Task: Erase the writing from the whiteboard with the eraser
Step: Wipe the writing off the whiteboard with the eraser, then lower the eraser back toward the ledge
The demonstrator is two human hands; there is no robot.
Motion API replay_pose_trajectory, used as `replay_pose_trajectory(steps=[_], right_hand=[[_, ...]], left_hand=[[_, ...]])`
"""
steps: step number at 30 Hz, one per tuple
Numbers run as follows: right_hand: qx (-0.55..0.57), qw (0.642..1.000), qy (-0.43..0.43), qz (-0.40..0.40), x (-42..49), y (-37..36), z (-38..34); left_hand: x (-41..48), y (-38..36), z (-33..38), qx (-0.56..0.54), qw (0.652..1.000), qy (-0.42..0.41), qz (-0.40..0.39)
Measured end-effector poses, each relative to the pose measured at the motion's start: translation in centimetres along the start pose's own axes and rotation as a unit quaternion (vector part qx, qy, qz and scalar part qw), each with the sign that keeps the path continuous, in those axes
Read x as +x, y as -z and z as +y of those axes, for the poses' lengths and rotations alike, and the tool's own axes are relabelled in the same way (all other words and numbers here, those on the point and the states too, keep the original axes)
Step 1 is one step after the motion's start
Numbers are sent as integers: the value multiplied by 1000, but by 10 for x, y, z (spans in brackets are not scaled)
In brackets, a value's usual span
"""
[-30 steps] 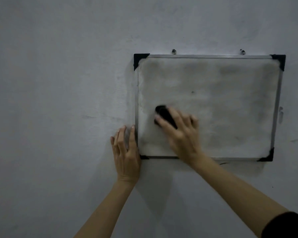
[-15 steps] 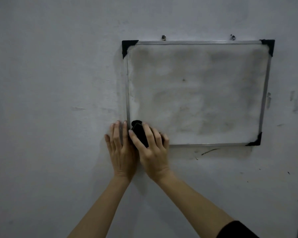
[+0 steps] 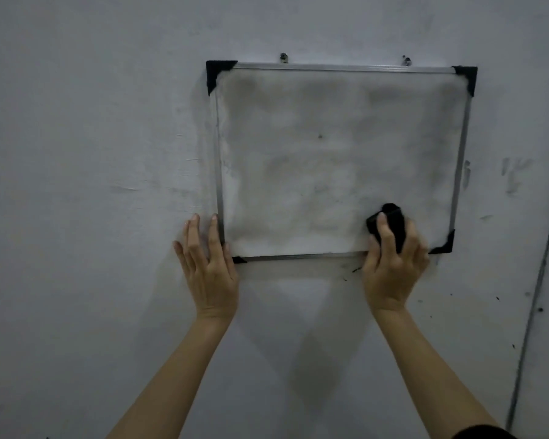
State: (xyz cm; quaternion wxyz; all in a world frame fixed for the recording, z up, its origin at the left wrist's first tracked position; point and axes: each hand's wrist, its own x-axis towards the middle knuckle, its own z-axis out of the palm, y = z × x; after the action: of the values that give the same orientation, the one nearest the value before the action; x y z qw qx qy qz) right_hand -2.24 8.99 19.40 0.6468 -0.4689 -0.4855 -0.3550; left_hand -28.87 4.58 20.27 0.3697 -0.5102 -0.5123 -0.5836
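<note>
The scene is dim and grey, with a cool cast and little contrast. Soft light falls from behind the person, since both forearms throw faint, wide shadows on the wall (image 3: 76, 217) that cross below the whiteboard (image 3: 339, 160). The board throws a thin shadow along its left edge. No glare shows on it. Detail is soft and grainy throughout, and a line at the right edge bows slightly.

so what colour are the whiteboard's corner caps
Black corner caps on the whiteboard, clearest in the head view.
</note>
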Motion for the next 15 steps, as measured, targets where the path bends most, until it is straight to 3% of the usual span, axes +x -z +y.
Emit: replay_pose_trajectory(steps=[3,6,10,15], right_hand=[[12,998,-66,-21,9,15,12],[97,988,-96,-67,21,36,16],[162,955,-248,6,45,66,26],[127,956,-264,24,36,97,58]], left_hand=[[-1,3,18,-38,998,43,17],[-7,5,52,-105,993,49,18],[-15,5,115,-219,976,20,2],[-50,-2,189,-329,943,-6,-59]])
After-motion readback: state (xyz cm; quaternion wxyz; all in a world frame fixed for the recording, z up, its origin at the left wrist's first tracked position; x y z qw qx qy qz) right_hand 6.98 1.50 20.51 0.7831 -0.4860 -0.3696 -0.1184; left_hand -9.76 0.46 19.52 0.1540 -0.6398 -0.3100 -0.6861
